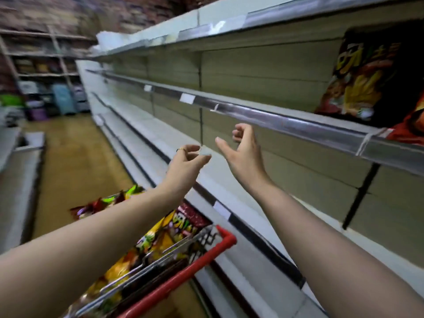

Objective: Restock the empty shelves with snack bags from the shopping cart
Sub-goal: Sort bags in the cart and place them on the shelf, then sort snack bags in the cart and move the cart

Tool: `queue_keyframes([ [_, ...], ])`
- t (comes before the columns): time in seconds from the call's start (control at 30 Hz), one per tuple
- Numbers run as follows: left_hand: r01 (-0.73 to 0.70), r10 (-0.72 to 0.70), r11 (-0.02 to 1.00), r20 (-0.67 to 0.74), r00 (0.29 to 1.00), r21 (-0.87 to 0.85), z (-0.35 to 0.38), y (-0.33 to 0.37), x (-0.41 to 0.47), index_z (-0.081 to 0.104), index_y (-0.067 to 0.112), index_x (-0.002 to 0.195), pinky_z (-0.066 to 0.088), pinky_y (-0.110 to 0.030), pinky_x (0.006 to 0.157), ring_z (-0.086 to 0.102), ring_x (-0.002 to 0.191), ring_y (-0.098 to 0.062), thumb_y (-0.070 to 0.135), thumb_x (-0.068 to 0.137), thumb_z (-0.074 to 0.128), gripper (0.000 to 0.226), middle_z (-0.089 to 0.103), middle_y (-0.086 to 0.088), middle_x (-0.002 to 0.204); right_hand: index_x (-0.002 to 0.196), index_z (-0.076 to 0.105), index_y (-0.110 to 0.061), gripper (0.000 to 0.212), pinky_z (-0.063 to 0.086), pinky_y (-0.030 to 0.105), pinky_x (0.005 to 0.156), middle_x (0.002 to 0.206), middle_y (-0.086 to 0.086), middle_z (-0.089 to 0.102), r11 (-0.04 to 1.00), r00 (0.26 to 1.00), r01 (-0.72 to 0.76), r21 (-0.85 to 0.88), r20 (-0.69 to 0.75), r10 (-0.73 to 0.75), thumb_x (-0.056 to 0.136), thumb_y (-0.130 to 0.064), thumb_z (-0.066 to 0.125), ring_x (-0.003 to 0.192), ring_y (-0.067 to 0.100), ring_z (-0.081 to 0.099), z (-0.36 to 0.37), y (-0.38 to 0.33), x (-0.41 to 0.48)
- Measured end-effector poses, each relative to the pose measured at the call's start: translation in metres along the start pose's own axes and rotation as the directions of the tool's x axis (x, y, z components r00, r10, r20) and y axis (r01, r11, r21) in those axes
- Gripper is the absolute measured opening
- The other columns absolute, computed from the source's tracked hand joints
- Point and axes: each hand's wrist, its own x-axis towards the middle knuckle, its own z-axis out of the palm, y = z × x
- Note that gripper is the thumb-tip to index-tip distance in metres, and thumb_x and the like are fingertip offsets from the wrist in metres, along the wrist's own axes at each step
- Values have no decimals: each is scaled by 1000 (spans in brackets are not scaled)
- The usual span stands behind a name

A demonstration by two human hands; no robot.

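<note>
My left hand [187, 161] and right hand [243, 154] hung mid-air, fingers [242, 130] loosely curled, holding nothing (bags [160, 239] sat in cart [227, 237]).

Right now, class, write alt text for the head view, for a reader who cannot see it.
A left hand and right hand, both holding nothing, reach toward mostly bare shelves. Snack bags stand on one shelf at far right; a red-handled shopping cart below holds more bags.

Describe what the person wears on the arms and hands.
No sleeves, gloves, watch or bracelet show on either arm. The left hand wears a thin gold-coloured ring on one finger; the right hand wears nothing.
</note>
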Motion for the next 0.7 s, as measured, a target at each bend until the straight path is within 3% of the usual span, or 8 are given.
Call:
queue_keyframes([
  [0.1,68,-62,996,-95,994,60,-38,-20,-22,49,16,113,44,-36,92,56,100,-21,19,90,61,27,57,0,95,127,40,-7,48,36,22,92,127,8,48,998,991,-35,60,128,27,88,-25,62,116,19,47,33,-4,-22],
  [0.2,120,-99,985,-163,982,121,-66,-35,-44,48,15,118,47,-34,83,59,101,-23,20,91,59,29,59,-5,105,128,40,-9,46,37,21,90,128,7,49,996,972,-53,76,234,34,89,-25,61,117,17,48,62,-3,-43],
  [0.3,194,-160,965,-194,968,176,-86,-56,-61,48,12,122,48,-33,81,59,95,-21,19,91,59,33,59,-7,107,128,40,-8,47,39,25,94,127,7,49,997,941,-75,18,333,65,89,-25,60,117,18,48,91,9,-66],
  [0.4,253,-212,942,-196,957,219,-97,-84,-76,46,11,121,48,-29,75,57,93,-19,20,92,59,33,57,-3,99,128,42,-6,46,33,14,84,126,8,51,995,917,-73,-67,387,94,90,-25,60,116,19,50,110,24,-90],
  [0.47,304,-253,918,-213,944,255,-102,-102,-88,44,12,123,43,-23,65,54,85,-13,22,93,58,35,54,0,98,128,43,-7,46,37,22,86,124,9,52,987,895,-62,-146,429,120,90,-27,59,114,22,51,118,39,-105],
  [0.53,344,-283,897,-236,930,279,-105,-120,-101,43,12,126,43,-26,66,52,79,-10,24,92,58,39,52,4,91,128,42,-8,46,40,33,92,126,10,51,976,853,-60,-209,498,159,90,-29,58,115,25,50,121,55,-120],
  [0.63,389,-310,869,-279,909,304,-103,-139,-116,43,10,126,41,-25,61,49,71,-8,23,92,59,40,50,4,85,134,38,-8,51,38,33,95,134,11,46,954,787,-49,-294,578,219,92,-29,57,120,25,47,123,79,-135],
  [0.7,403,-315,864,-300,900,302,-100,-147,-123,42,8,129,41,-25,63,52,81,-13,22,93,58,42,54,-2,97,134,36,-8,51,39,33,94,134,11,45,948,751,-47,-314,615,241,92,-28,56,118,25,48,122,93,-142],
])
